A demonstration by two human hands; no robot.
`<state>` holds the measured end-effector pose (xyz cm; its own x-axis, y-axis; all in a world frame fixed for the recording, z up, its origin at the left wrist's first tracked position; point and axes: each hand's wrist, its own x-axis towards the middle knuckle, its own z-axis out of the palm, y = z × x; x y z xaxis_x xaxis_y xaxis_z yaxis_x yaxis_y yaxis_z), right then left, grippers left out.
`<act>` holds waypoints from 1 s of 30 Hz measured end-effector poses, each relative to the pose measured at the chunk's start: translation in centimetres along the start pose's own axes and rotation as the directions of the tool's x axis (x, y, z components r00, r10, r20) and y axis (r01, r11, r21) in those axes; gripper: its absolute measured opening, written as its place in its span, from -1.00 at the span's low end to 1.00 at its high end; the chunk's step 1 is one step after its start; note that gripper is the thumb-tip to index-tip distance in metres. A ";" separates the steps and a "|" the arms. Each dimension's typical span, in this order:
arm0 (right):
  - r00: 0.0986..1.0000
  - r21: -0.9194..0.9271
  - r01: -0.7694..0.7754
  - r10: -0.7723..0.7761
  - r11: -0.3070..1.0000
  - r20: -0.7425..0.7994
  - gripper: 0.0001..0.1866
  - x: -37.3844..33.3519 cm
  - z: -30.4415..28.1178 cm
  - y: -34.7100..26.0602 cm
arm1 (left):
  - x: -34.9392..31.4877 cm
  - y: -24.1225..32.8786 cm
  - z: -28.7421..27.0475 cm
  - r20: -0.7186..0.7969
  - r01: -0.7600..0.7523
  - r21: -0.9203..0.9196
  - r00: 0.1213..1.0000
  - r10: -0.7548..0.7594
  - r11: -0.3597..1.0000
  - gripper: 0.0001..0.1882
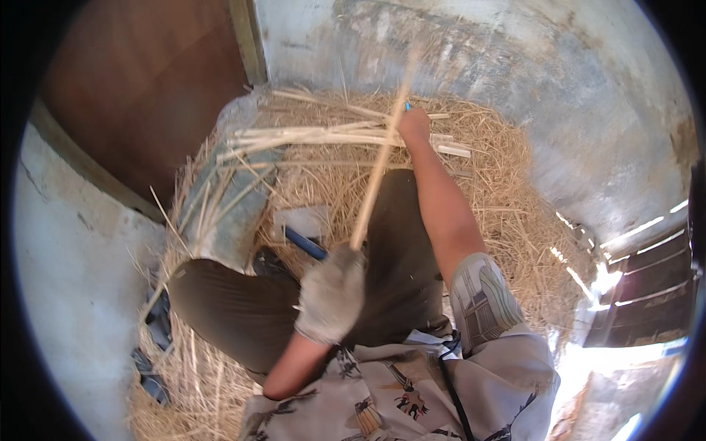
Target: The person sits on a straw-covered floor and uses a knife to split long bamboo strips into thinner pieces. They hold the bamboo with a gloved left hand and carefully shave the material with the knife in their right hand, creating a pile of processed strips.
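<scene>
My left hand [332, 298], in a pale work glove, is closed around the near end of a long bamboo strip [377, 173]. The strip slants up and away over my knee, its far tip blurred. Bare and stretched forward, my right hand [415, 126] is closed right beside the strip's middle. A small bit of blue shows at its fingers; the rest of what it grips is hidden. Past my knees, a bundle of split bamboo strips [316, 137] lies crosswise, its right end near my right hand.
Pale shavings [500, 176] cover the floor around my bent legs. Between my legs are a greyish block [301, 219] and a dark blue rod-shaped thing [305, 242]. Dark footwear [153, 378] lies at the left wall. A brown door [147, 95] stands far left; a worn wall [588, 110] curves right.
</scene>
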<state>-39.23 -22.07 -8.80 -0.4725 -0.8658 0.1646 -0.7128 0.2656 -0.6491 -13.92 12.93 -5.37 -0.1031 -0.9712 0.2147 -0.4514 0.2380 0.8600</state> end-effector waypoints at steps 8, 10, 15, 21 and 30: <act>0.747 -0.072 0.652 -0.655 0.755 -0.109 -0.76 -8.0 -1.7 -5.8 | 2.4 0.7 -3.0 0.051 0.431 -0.461 0.886 -0.461 0.776 -0.70; 0.561 0.009 0.827 -0.827 0.562 0.026 -0.81 -12.2 -1.9 -8.3 | 2.1 -0.1 -3.2 0.042 0.422 -0.503 0.884 -0.466 0.754 -0.70; 0.549 -0.007 0.833 -0.825 0.553 0.137 -0.84 -16.5 -0.7 -10.1 | 2.0 -1.2 -4.0 -0.096 0.394 -0.464 0.868 -0.487 0.793 -0.71; 0.500 -0.021 0.864 -0.850 0.503 0.165 -0.85 -15.7 0.3 -9.6 | 1.5 -1.3 -3.7 -0.262 0.274 0.091 0.934 -0.243 0.957 -0.68; 0.674 -0.146 0.735 -0.738 0.662 0.046 -0.90 -13.6 1.2 -9.1 | 1.3 -0.9 -2.8 -0.254 0.177 0.133 0.957 -0.139 0.975 -0.72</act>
<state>-25.65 -13.19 -6.02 0.2316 -0.7988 0.5553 -0.8949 -0.3988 -0.2004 -11.12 11.42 -4.58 0.1893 -0.9605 0.2039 -0.5767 0.0593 0.8148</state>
